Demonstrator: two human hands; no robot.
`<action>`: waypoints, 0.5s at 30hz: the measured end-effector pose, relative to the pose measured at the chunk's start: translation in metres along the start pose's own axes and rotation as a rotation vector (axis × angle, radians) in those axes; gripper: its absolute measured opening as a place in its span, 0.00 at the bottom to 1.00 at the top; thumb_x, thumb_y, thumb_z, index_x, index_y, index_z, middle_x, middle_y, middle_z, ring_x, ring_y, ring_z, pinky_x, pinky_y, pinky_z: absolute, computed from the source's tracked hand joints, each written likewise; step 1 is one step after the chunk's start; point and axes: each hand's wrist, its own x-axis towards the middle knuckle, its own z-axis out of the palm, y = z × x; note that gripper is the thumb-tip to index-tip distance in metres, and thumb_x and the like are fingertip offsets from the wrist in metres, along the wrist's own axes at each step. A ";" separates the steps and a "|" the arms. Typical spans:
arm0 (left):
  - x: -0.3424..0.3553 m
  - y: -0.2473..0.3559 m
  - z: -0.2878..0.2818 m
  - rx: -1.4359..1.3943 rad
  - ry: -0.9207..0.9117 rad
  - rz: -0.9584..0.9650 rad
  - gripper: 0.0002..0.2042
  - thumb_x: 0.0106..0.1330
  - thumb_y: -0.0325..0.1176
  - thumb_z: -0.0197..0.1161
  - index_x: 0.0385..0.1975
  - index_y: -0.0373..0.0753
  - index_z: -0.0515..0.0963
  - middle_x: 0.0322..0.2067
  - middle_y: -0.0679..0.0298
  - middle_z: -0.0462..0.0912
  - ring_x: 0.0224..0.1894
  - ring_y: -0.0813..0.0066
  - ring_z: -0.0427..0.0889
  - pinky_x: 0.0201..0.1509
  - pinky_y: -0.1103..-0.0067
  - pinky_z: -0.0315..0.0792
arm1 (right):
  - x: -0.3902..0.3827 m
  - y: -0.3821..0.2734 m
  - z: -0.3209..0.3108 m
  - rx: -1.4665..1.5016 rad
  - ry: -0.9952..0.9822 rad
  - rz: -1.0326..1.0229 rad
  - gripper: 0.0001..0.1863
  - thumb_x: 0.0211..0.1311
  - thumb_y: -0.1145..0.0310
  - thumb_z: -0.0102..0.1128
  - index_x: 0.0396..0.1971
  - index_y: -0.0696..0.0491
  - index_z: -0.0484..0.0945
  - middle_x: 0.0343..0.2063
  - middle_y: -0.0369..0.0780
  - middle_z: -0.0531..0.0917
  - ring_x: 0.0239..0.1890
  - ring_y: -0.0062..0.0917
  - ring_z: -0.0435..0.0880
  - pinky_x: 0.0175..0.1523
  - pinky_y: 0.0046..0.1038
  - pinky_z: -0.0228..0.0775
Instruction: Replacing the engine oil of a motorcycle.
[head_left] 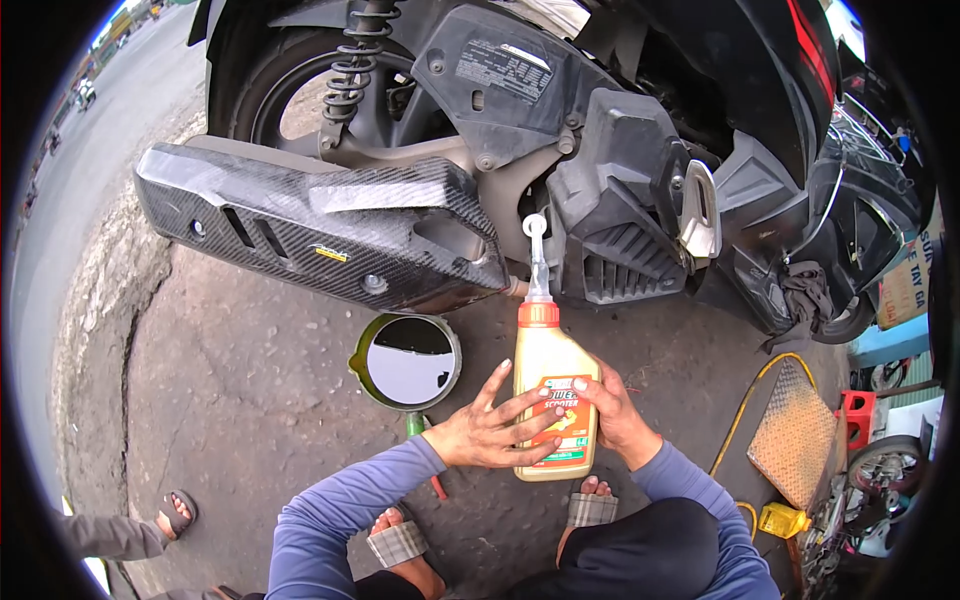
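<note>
A cream bottle [540,355] with an orange cap stands upright in front of me, a clear spout with a white ring [536,245] on top reaching toward the scooter's engine housing [615,200]. My right hand [620,420] grips the bottle's right side, thumb on the label. My left hand [495,430] has its fingers spread across the front of the bottle, touching it. Left of the bottle, a round pan [408,360] with dark liquid and a green handle rests on the pavement, with a red item partly visible below it.
The scooter's exhaust cover [320,230] spans the upper left. Right are a perforated mat [790,430], yellow hose, yellow container [783,520], red stool [855,420] and motorbike parts [885,480]. Another person's sandalled foot [170,520] is at lower left, beside a road [60,170].
</note>
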 end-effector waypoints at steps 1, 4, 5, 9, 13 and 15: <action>0.007 0.000 -0.006 -0.037 0.041 0.015 0.24 0.54 0.37 0.69 0.52 0.56 0.72 0.61 0.65 0.69 0.67 0.57 0.63 0.70 0.39 0.48 | -0.003 -0.007 0.005 0.001 -0.001 0.001 0.28 0.60 0.63 0.62 0.57 0.60 0.66 0.48 0.42 0.78 0.50 0.25 0.79 0.55 0.27 0.73; 0.030 0.003 -0.033 -0.196 0.090 -0.031 0.23 0.53 0.36 0.67 0.52 0.52 0.73 0.62 0.64 0.68 0.67 0.52 0.64 0.68 0.38 0.50 | -0.019 -0.035 0.015 -0.009 -0.056 -0.003 0.35 0.65 0.53 0.54 0.64 0.61 0.60 0.55 0.45 0.75 0.55 0.26 0.77 0.56 0.28 0.73; 0.040 0.003 -0.046 -0.279 0.125 -0.064 0.23 0.52 0.35 0.68 0.51 0.50 0.74 0.61 0.63 0.69 0.66 0.49 0.64 0.68 0.38 0.50 | -0.025 -0.042 0.018 -0.022 -0.041 -0.060 0.36 0.66 0.50 0.52 0.64 0.62 0.60 0.54 0.46 0.75 0.52 0.27 0.80 0.53 0.28 0.75; 0.090 -0.032 -0.113 -0.516 0.359 -0.194 0.32 0.47 0.33 0.74 0.54 0.36 0.71 0.50 0.50 0.76 0.58 0.44 0.73 0.62 0.51 0.65 | -0.054 -0.113 0.046 -0.656 0.056 -0.305 0.38 0.66 0.45 0.52 0.61 0.65 0.64 0.52 0.53 0.77 0.42 0.29 0.86 0.47 0.26 0.78; 0.141 -0.090 -0.167 -0.910 0.492 -0.656 0.28 0.52 0.26 0.65 0.56 0.34 0.69 0.50 0.58 0.78 0.54 0.67 0.76 0.59 0.70 0.70 | -0.021 -0.192 0.098 -1.385 -0.067 -1.067 0.44 0.53 0.60 0.71 0.64 0.66 0.58 0.60 0.54 0.69 0.62 0.39 0.72 0.67 0.36 0.61; 0.159 -0.133 -0.177 -1.095 0.540 -0.682 0.25 0.55 0.26 0.60 0.56 0.34 0.69 0.49 0.63 0.78 0.52 0.74 0.76 0.57 0.75 0.69 | 0.020 -0.205 0.131 -1.364 0.033 -1.211 0.48 0.48 0.67 0.74 0.66 0.64 0.56 0.62 0.52 0.67 0.64 0.39 0.70 0.68 0.36 0.60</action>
